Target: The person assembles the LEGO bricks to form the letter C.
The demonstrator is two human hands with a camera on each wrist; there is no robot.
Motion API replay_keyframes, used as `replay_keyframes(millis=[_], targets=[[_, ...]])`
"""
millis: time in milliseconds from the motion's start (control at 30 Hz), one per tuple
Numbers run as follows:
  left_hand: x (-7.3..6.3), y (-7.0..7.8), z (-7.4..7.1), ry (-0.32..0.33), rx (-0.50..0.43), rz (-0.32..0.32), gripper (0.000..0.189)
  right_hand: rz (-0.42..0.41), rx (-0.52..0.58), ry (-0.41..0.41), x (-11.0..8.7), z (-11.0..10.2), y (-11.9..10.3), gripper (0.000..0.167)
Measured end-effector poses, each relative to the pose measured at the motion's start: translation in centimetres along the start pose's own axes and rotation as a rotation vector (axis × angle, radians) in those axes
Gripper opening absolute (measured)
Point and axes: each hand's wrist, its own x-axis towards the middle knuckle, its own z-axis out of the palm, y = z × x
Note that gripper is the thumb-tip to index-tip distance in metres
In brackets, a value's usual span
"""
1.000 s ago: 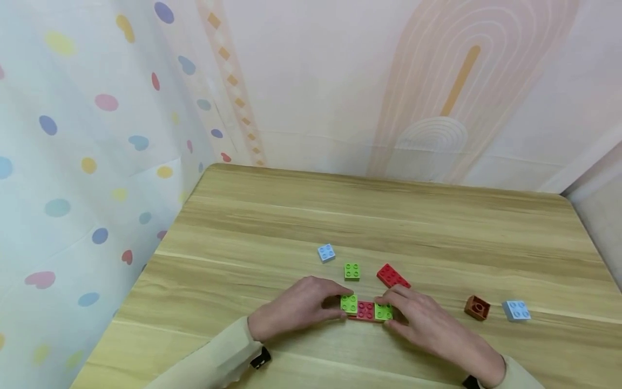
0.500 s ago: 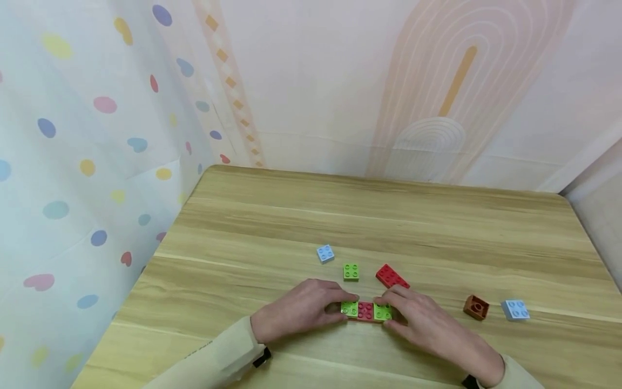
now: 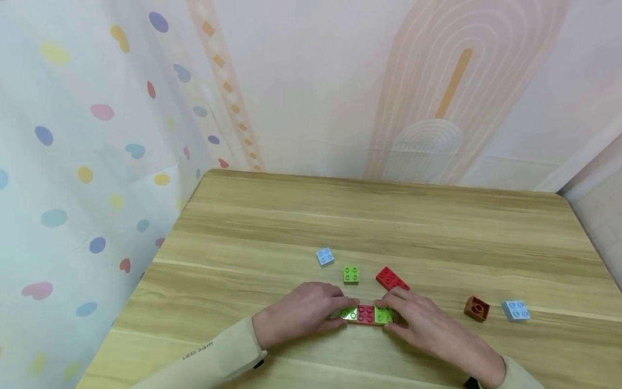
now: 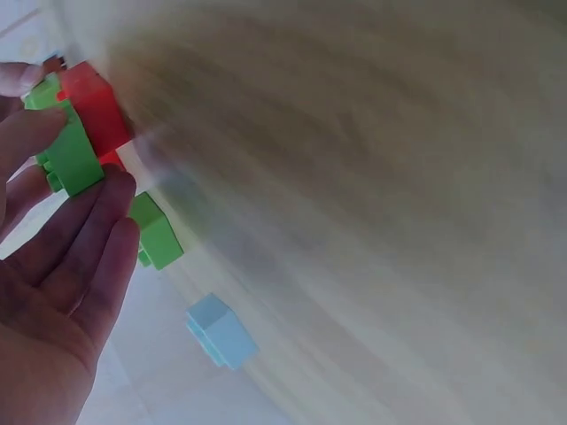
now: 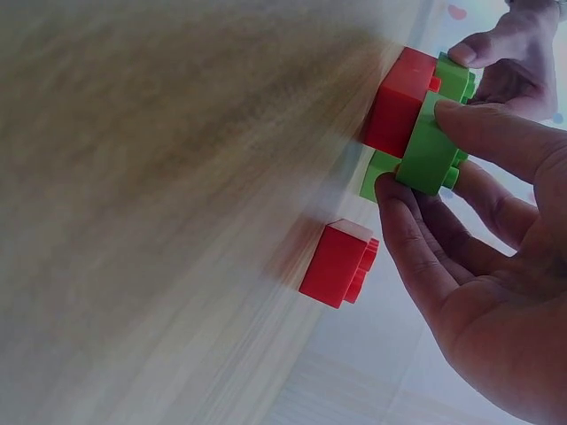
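A person works at a wood-grained tabletop (image 3: 291,216), both hands on one small assembly of toy bricks. It sits about midway between the left and right edges, well apart from the far edge. At its base is a red brick (image 3: 366,314), with a left green brick (image 3: 349,314) on one end and a right green brick (image 3: 383,315) on the other; red studs show between them.

The left hand (image 3: 302,314) grips the left green brick between thumb and fingers. The right hand (image 3: 424,322) has a matching grip on the right green brick, its thumb on the side away from the far edge.

Nearer the far edge, a loose green brick (image 3: 351,275) lies just beyond the assembly, and a light blue brick (image 3: 325,257) lies past it, towards the left edge. A loose red brick (image 3: 391,278) lies askew just beyond the right hand's fingers. Towards the right edge, a brown brick (image 3: 477,309) rests with its hollow underside up, near a second blue brick (image 3: 516,310). Pale patterned cloth (image 3: 311,81) hangs behind the far edge.
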Motion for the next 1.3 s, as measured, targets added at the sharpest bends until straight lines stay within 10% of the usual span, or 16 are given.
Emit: replay_keyframes(millis=[167, 533, 1300], targets=[[-0.2, 0.0, 0.2, -0.001, -0.011, 0.0, 0.043, -0.001, -0.005, 0.002, -0.2, 0.0, 0.0, 0.037], [0.6, -1.1, 0.5, -0.066, -0.482, -0.16, 0.043, 0.04, 0.021, -0.002, -0.5, -0.2, 0.2, 0.052], [0.8, -1.3, 1.1, -0.019, -0.538, -0.209, 0.033, 0.061, -0.052, 0.347, -5.0, -3.4, 4.9, 0.039]])
